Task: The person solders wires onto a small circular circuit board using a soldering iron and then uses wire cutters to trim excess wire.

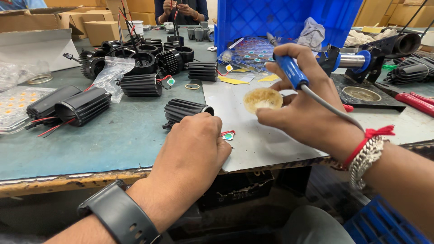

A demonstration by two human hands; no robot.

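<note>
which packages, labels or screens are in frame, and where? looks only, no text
Cardboard boxes: far left of the bench, brown, rectangular, some open.
Plastic bag: clear, crumpled, among the black ribbed housings.
Blister tray: left edge, clear, rows of small orange-yellow parts.
Blue crate: centre back, tipped, latticed plastic.
No screens or signs visible.

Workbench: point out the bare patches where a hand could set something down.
Free: green tabletop between the left hand and the black finned housings; grey metal sheet between both hands, below the round sponge dish. Crowded: the back, among housings, and around the blue crate past the right hand.
</note>
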